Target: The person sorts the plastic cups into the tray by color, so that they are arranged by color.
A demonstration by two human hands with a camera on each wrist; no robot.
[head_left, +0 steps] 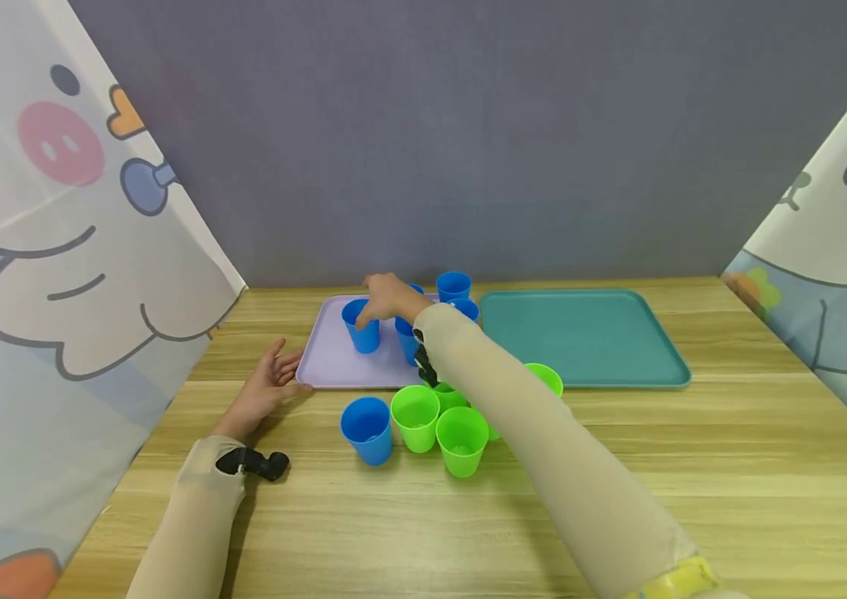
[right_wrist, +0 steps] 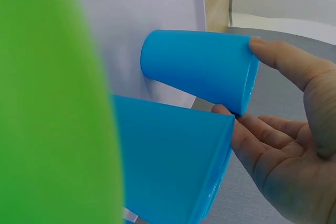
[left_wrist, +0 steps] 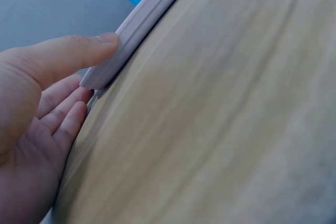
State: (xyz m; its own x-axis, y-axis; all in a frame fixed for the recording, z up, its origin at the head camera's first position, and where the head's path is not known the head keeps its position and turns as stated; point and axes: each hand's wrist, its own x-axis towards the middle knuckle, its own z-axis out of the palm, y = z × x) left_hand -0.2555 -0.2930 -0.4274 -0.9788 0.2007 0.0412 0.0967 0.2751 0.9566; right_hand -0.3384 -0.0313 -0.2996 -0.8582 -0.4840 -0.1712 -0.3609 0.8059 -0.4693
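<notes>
My right hand [head_left: 393, 299] reaches over the lilac tray [head_left: 329, 362] and holds a blue cup [head_left: 364, 334] across its rim. In the right wrist view, thumb and fingertips lie on opposite sides of that cup [right_wrist: 197, 66], whose base is at the tray surface. Several other blue cups [head_left: 454, 285] stand around the tray's right part, partly hidden by my right arm. At the tray's front left corner is my left hand [head_left: 266, 391]; its thumb touches the rim [left_wrist: 121, 43] and its fingers extend loosely beside it, as the left wrist view shows.
Nearer me, one blue cup [head_left: 369, 437] stands beside several green cups [head_left: 461, 445], some behind my right forearm. A teal tray [head_left: 581, 337] lies to the right on the wooden table [head_left: 738, 466]. A grey partition [head_left: 483, 150] rises behind, with printed cloth sheets [head_left: 191, 241] at both sides.
</notes>
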